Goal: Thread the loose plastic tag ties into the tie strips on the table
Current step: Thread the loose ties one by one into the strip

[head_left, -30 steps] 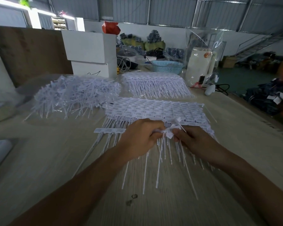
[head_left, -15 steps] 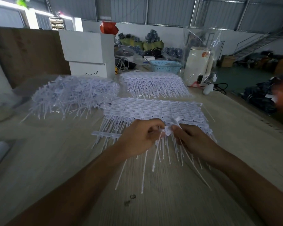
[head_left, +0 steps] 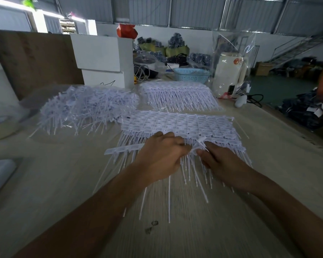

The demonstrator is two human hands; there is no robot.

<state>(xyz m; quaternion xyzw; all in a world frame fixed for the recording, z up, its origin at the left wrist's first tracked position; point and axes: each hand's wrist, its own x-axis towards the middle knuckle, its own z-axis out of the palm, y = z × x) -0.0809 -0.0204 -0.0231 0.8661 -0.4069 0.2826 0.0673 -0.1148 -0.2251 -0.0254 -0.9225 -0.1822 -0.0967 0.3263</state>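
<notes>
Threading at mid-table: left hand (head_left: pixel 159 157) grips the strip (head_left: pixel 123 150), whose free end runs out to its left; right hand (head_left: pixel 219 162) pinches a loose tie (head_left: pixel 199 144) just past the left fingertips. Likely best to keep the strip taut and feed the tie straight — tails below the grip tangle easily. Loose pile (head_left: pixel 86 107) lies well beyond, leftward.
</notes>
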